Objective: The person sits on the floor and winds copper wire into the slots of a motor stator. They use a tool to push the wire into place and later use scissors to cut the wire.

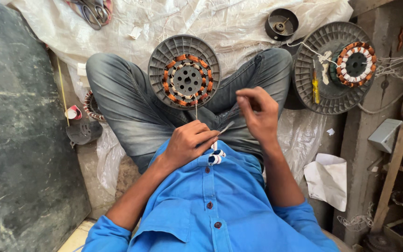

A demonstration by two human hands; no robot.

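Observation:
I sit cross-legged in jeans and a blue shirt. A round grey plastic spool point(184, 72) carrying a copper-wound stator point(187, 79) rests on my lap. My left hand point(188, 142) is closed on a small thin metal tool point(225, 127) just below the spool; a thin thread runs from it up toward the stator. My right hand point(259, 112) is raised to the right of the spool, its fingers pinched together, apparently on a fine thread that I cannot make out.
A second grey spool with a wound stator point(354, 64) and a yellow screwdriver point(315, 87) lies at right. Scissors point(92, 12) rest on white plastic sheet at the top. A dark slab point(19, 130) fills the left. Crumpled paper point(327, 179) lies lower right.

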